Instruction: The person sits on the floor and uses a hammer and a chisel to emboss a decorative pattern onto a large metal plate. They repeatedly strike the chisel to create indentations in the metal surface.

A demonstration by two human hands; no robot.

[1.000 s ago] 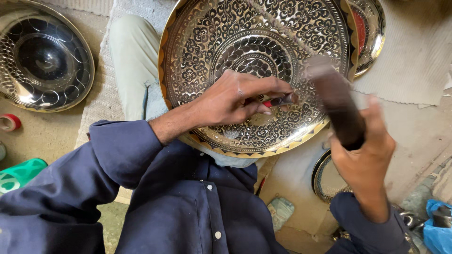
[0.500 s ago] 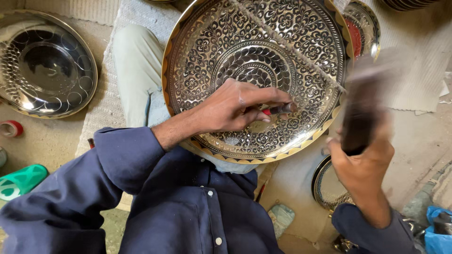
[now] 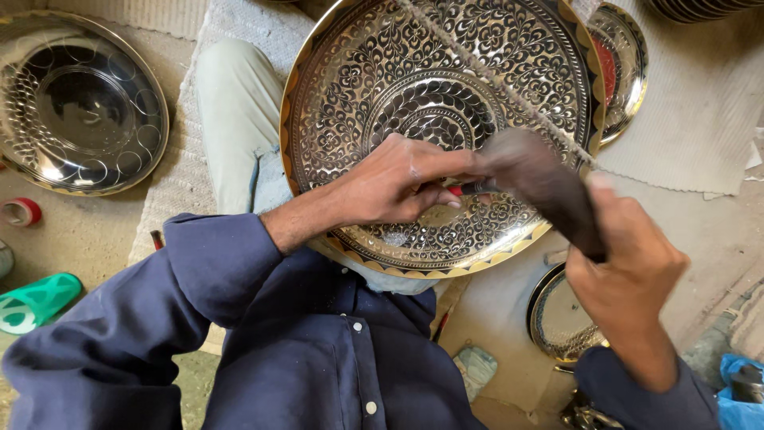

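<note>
A large round brass tray with dense engraved floral patterns leans on my lap. My left hand rests on its lower part and pinches a thin red-banded chisel against the metal. My right hand grips a dark wooden mallet, blurred with motion, whose head is at the chisel's end. A taut cord runs diagonally across the tray's face.
A second engraved silver-toned tray lies on the floor at the left. A smaller red-centred plate sits behind the big tray, another small plate below it. A red tape roll and a green object lie at left.
The mallet in my right hand rose away to the right, then swung left and down onto the chisel's end. My left hand stayed on the tray with the chisel.
</note>
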